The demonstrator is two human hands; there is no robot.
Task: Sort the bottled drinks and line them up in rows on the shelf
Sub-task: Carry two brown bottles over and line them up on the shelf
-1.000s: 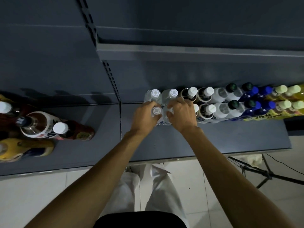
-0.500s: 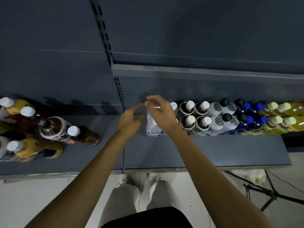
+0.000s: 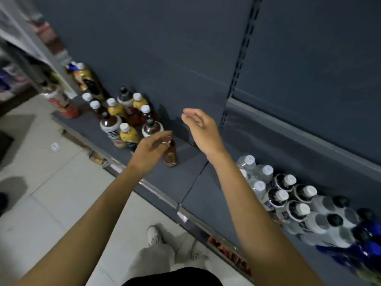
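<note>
A long dark grey shelf (image 3: 185,182) runs slantwise across the view, backed by a grey panel wall with a slotted upright (image 3: 241,65), above a pale tiled floor (image 3: 51,199). On the right stretch of the shelf the sorted bottles (image 3: 299,205) stand upright in tight double rows: clear water bottles with white caps nearest the middle, then dark bottles with white caps, white bottles with dark green caps, and blue-capped ones blurred at the frame edge. On the left stretch an unsorted cluster (image 3: 125,118) stands bunched together, yellow and brown drinks with white or black caps, touching one another. Between the two groups the right hand (image 3: 201,131) is held over the shelf with fingers loosely spread and slightly bent, holding nothing, apart from every bottle. The left hand (image 3: 153,148) hangs lower and nearer the shelf front, fingers relaxed and gently curved; its fingertips (image 3: 167,137) lie right at the cap of a single brown bottle (image 3: 170,155) standing alone just right of the cluster, though whether they touch the cap cannot be told.
</note>
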